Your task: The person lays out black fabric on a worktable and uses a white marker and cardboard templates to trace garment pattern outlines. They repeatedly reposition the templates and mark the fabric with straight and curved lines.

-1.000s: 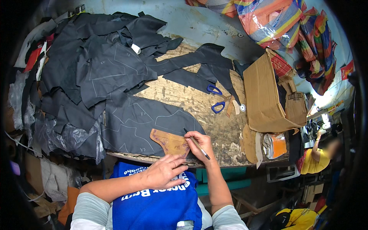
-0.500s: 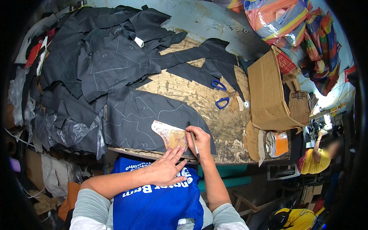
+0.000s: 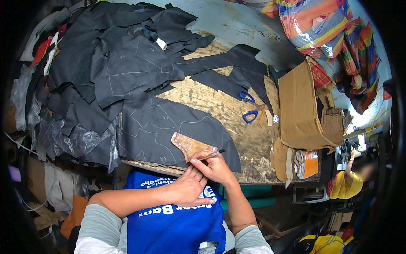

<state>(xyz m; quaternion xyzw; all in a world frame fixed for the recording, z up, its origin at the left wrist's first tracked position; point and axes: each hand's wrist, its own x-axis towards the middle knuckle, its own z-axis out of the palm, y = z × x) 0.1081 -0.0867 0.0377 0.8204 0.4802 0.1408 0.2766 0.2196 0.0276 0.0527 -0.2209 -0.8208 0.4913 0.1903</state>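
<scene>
A brown pattern piece (image 3: 188, 144) with a shiny, pale surface lies on a black leather sheet (image 3: 198, 129) marked with pale outlines. Between the fingers of my right hand (image 3: 218, 168) is a pen (image 3: 212, 155), held low and slanted over the pattern piece's lower right part. My left hand (image 3: 186, 188) rests at the table's near edge, fingers stretched toward the piece's lower end and touching or nearly touching my right fingers. Its thumb sticks out to the right. The right hand hides the pattern piece's lower right corner.
Blue-handled scissors (image 3: 249, 108) lie on the worn wooden table (image 3: 253, 144). Black leather pieces (image 3: 122, 63) are heaped at the left. A cardboard box (image 3: 298, 106) stands at the right, near an orange-and-white bundle (image 3: 308, 164). A person in yellow (image 3: 347, 184) sits farther right.
My right hand has moved down and left, turning the pen from nearly upright to nearly level. My left hand has slid down off the pattern piece's middle. The view has shifted slightly.
</scene>
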